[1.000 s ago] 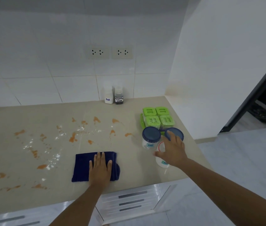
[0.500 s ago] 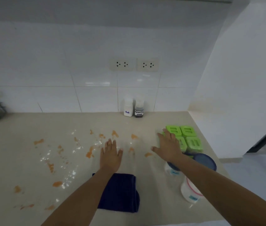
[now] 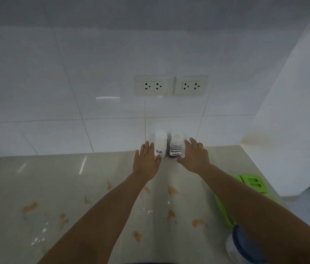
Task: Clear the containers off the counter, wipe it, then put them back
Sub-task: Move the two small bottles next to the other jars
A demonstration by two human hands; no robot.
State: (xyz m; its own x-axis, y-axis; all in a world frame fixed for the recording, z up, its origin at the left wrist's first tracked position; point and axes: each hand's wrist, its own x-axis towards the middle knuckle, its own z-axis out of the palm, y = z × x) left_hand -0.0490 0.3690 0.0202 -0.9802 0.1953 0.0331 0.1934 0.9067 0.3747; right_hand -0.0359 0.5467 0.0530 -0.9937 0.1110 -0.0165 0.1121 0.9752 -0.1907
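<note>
Two small bottles stand against the tiled back wall: a white salt bottle and a dark sauce bottle to its right. My left hand is at the salt bottle's left side, fingers spread, its thumb touching the base. My right hand is at the sauce bottle's right side, fingers apart, thumb at its foot. Neither hand has closed. Green-lidded boxes sit at the right, partly hidden by my right arm. A blue-lidded jar shows at the bottom right.
The beige counter carries orange stains and white specks across its middle. Two wall sockets sit above the bottles. A white side wall closes the counter on the right.
Both hands moved forward from mid-counter to the two bottles at the back wall. My view moved closer and up, so the blue cloth has dropped out of sight.
</note>
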